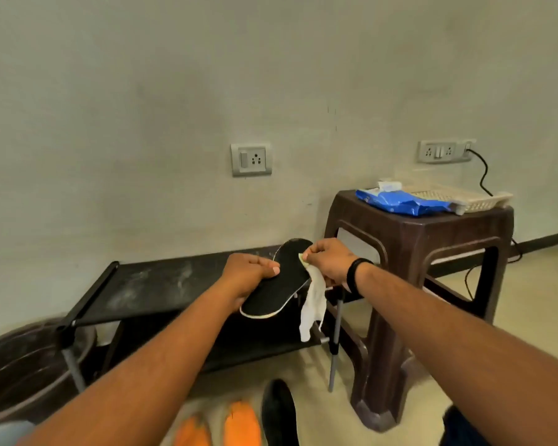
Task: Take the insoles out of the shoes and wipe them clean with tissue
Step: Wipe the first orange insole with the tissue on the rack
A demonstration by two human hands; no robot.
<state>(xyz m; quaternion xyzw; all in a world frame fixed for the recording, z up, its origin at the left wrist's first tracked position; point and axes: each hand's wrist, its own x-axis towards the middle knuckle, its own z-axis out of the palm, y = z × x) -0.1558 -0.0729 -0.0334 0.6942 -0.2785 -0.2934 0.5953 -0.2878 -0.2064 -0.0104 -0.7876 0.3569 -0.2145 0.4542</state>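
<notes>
A pale wall (142, 107) fills the far side, with one socket plate (251, 159) near the middle and a second one (445, 151) to the right, a black cable hanging from it. Below stands a low black shoe rack (161, 284) with a dusty top shelf, and just right of it a dark brown plastic stool (432, 252) carrying a blue tissue pack (400, 201) and a pale basket (464, 197). At the near left is a dark round tub (20, 365). On the floor at the near edge lie two orange shoes (239, 423) and one black shoe (279, 410). Held up over the rack, the black insole (281, 281) with its white rim lies tilted; the left hand (248, 275) grips its left edge, thumb on top, fingers curled underneath. The right hand (329, 262) pinches a white tissue (313, 304) against the insole's right edge, the loose end hanging down below the fingers.
</notes>
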